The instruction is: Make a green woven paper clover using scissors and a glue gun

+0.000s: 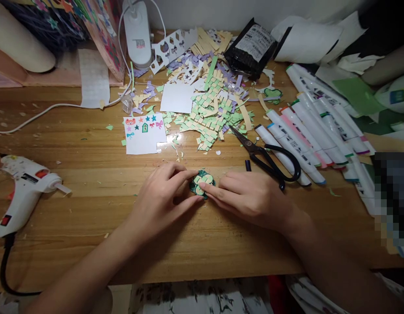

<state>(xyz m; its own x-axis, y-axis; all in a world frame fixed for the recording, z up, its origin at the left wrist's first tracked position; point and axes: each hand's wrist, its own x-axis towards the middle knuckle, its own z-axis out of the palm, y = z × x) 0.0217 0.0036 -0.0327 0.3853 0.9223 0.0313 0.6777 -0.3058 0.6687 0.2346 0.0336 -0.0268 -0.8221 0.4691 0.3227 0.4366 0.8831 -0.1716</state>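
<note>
A small flower-shaped woven paper piece (207, 178) lies on the table in front of me, pale yellow and light green with a dark green edge. My left hand (167, 192) holds its left side, fingertips at the upper edge and thumb at the lower edge. From the right, my right hand (254, 196) reaches over it, with the index fingertip pressed on its middle and the other fingers bent. The right thumb is mostly hidden. Beyond the right hand lie black-handled scissors (267, 159), their blades pointing up and left.
Paper scraps (211, 104) are heaped at the back by a black package (252, 46). A white sheet with small drawings (144, 141) lies left of them. Several markers (300, 139) spread at right. A glue gun (25, 187) with a cord lies left, and a power strip (138, 37) stands behind.
</note>
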